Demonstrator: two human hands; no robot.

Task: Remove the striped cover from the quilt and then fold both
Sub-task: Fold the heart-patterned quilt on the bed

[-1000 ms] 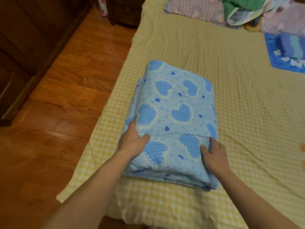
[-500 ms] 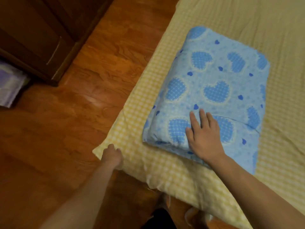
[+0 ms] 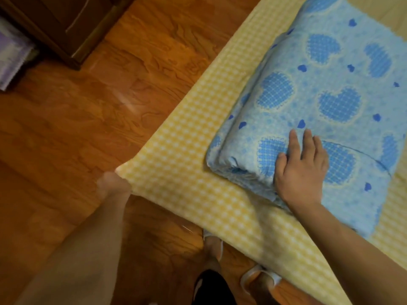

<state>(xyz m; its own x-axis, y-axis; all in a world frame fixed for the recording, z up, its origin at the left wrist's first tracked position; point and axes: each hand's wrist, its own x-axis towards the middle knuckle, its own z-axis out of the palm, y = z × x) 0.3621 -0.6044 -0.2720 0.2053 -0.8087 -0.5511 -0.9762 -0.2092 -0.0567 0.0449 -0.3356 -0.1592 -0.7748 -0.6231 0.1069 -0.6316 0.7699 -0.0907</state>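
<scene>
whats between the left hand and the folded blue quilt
Only bare yellow checked sheet between left hand and quilt, in the head view.

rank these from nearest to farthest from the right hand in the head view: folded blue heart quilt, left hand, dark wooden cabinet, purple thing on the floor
1. Folded blue heart quilt: directly under the right hand, on the bed.
2. Left hand: at the corner of the yellow checked sheet, left of the quilt.
3. Dark wooden cabinet: upper left, across the floor.
4. Purple thing: far left edge, beside the cabinet.
</scene>
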